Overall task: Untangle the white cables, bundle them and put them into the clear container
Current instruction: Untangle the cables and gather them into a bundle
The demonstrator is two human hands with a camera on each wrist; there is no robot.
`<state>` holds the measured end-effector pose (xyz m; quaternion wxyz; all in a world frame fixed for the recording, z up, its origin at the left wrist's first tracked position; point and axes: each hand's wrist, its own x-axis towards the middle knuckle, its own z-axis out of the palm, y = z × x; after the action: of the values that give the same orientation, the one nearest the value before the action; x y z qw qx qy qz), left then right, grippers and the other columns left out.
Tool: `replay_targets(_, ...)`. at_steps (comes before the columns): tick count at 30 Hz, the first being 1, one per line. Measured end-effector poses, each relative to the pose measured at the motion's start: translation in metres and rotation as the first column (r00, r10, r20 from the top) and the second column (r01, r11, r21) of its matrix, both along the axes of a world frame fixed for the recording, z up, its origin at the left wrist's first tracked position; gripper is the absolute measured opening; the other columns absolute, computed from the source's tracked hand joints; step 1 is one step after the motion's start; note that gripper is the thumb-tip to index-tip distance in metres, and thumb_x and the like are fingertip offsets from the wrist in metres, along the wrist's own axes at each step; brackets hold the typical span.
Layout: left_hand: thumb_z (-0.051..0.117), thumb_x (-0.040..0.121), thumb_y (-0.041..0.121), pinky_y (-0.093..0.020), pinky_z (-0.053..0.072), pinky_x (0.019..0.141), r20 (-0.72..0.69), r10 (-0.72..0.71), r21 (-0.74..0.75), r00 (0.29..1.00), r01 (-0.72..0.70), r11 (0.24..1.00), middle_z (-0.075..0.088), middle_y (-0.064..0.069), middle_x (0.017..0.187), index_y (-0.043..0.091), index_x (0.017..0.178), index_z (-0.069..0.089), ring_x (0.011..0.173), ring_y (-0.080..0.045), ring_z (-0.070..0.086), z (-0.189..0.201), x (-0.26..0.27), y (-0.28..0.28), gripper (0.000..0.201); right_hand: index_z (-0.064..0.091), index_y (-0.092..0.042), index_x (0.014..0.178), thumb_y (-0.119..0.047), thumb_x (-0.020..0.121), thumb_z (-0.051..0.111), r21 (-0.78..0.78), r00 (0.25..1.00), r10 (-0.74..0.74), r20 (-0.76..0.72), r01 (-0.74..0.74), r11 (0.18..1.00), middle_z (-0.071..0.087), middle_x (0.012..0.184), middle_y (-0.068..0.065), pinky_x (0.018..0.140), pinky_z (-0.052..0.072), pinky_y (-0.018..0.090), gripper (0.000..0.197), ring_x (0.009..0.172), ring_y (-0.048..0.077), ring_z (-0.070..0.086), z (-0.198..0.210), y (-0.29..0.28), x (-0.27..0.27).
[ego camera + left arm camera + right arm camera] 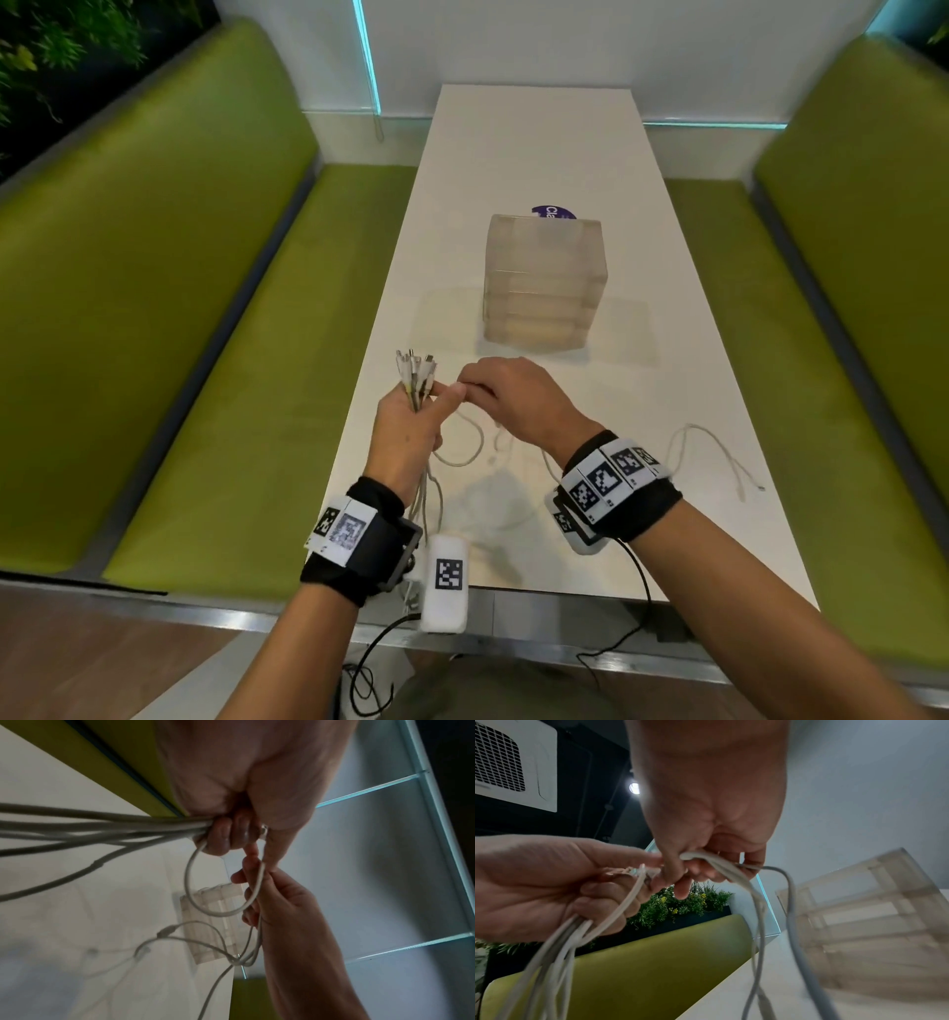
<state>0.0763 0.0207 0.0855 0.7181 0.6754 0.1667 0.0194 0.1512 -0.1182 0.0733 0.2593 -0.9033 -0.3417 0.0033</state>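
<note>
My left hand (411,426) grips a bunch of white cables (416,377) above the near part of the white table (539,154), their plug ends fanning up out of the fist. Their lengths hang down past the wrist (102,825). Right beside it, my right hand (513,395) pinches one or two white cable strands (713,862), which droop in a loop (205,902) to the table. One more white cable (719,452) lies loose on the table to the right. The clear container (544,282) stands upright just beyond both hands.
Green padded benches (154,308) run along both sides of the table, the right one (847,257) close to the loose cable. A purple round sticker (552,211) lies behind the container. Black wrist-camera leads (631,632) hang over the table's near edge.
</note>
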Motion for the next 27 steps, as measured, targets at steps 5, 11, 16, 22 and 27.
replay_targets(5,0.063,0.090,0.009,-0.026,0.025,0.045,0.006,0.107,0.049,0.994,-0.107,0.993,0.033,0.007,0.049,0.008,0.077,0.054,0.041,-0.008,0.026,0.001,0.000,0.011,0.016,0.068,-0.020,0.088,-0.043,0.088,0.060,0.086,0.982,0.056,-0.183,-0.041,0.995,0.051,0.074,-0.012,0.063,0.037,0.024,0.024,0.071,0.010,0.049,0.003,-0.005,0.000)
replay_targets(11,0.056,0.094,0.010,-0.019,0.027,0.043,0.046,0.361,-0.151,0.931,-0.351,0.924,0.028,0.007,0.055,0.017,0.074,0.047,0.044,-0.006,0.025,0.007,-0.012,0.045,0.023,0.073,-0.010,0.096,-0.014,0.089,0.062,0.281,0.882,-0.002,-0.471,0.152,0.948,0.066,0.079,-0.008,0.071,0.044,0.014,0.013,0.067,-0.003,0.054,-0.009,-0.039,0.016)
replay_targets(16,0.055,0.095,0.012,-0.020,0.025,0.044,0.063,0.426,-0.225,0.903,-0.403,0.887,0.026,0.010,0.051,0.020,0.071,0.043,0.046,-0.008,0.022,0.009,-0.017,0.050,0.028,0.073,-0.012,0.090,-0.020,0.093,0.056,0.165,0.804,-0.398,-0.443,0.509,0.845,0.059,0.062,-0.006,0.058,0.040,0.016,0.019,0.063,0.007,0.056,-0.024,-0.057,0.029)
replay_targets(22,0.055,0.095,0.012,-0.022,0.025,0.045,0.074,0.471,-0.233,0.879,-0.444,0.865,0.026,0.009,0.051,0.020,0.074,0.040,0.049,-0.010,0.021,0.009,-0.019,0.053,0.027,0.062,0.004,0.068,-0.013,0.084,0.047,-0.066,0.604,-0.655,-0.455,0.711,0.701,0.068,0.076,0.023,0.066,0.054,0.041,0.027,0.075,0.039,0.066,-0.051,-0.081,0.034)
replay_targets(27,0.054,0.095,0.012,-0.020,0.026,0.043,0.082,0.465,-0.254,0.881,-0.433,0.865,0.026,0.009,0.051,0.019,0.076,0.041,0.047,-0.009,0.022,0.011,-0.021,0.056,0.024,0.065,0.008,0.082,-0.010,0.087,0.047,-0.153,0.484,-0.688,-0.540,0.748,0.646,0.070,0.075,0.018,0.066,0.055,0.037,0.026,0.065,0.029,0.065,-0.064,-0.099,0.029)
